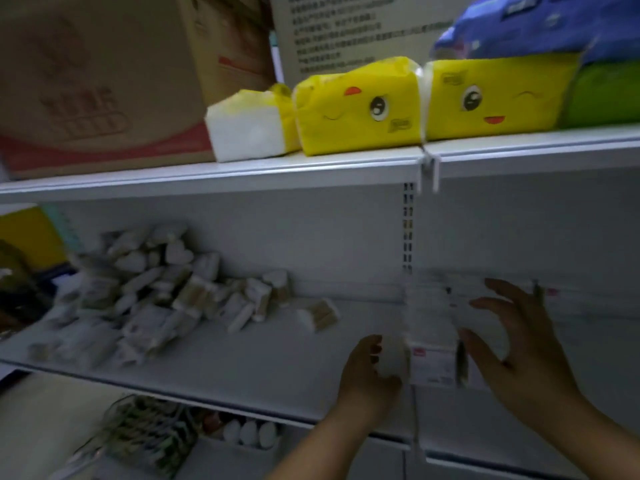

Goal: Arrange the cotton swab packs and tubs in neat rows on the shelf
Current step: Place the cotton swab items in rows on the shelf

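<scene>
Shelving point(277, 358) of white metal, dimly lit. Upper board: one cardboard box point(104, 81), three yellow tissue packs point(360, 109). Middle board, far left: a jumbled heap of white-and-tan cotton swab packs point(145, 299), too blurred to count. Near right, left hand point(363, 379) curls round a white tub point(393, 358); right hand point(512, 341) spreads wide beside a tall clear pack point(431, 327).

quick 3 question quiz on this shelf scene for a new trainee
1. True or false: the swab packs on the left lie in a loose heap, not in rows.
2. What sits on the upper shelf? A bottles, B yellow tissue packs, C cans.
3. Which hand has its fingers spread wide?

Key: 1 true. 2 B. 3 the right hand.
</scene>
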The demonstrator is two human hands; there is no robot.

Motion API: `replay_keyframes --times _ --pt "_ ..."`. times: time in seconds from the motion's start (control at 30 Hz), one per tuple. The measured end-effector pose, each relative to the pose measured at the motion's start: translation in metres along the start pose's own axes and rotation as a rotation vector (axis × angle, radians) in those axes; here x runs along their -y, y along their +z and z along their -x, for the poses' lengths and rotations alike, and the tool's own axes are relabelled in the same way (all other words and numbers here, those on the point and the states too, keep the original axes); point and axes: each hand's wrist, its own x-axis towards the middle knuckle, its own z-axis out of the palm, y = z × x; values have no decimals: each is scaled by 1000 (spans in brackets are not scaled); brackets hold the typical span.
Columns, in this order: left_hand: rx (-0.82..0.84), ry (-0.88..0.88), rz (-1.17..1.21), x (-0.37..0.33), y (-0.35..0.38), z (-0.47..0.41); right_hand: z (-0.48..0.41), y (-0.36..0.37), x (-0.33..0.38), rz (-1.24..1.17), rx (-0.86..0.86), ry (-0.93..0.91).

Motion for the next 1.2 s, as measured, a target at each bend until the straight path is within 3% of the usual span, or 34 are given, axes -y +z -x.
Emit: replay_keyframes --times 0.13,0.3,0.47,0.63,0.77,0.97,1.03,1.2 --pt "-43 -34 -77 18 -49 3 -13 50 54 -126 129 -140" --pt "-221 -131 -136 61 -131 -1 -10 142 86 -210 527 63" --pt "-349 -227 -184 96 -207 -22 -25 228 106 -222 578 306" --pt "-336 -235 -322 117 -244 -64 -52 296 133 -390 433 572" --pt "-343 -99 -407 129 -243 -94 -63 333 149 -535 320 628" --pt "-431 57 -565 135 -235 -100 -58 360 146 -430 157 672" --pt "-422 78 -512 136 -235 -101 -58 360 150 -404 113 670" --pt "-317 100 -77 137 -239 -99 -52 352 157 -455 86 647"
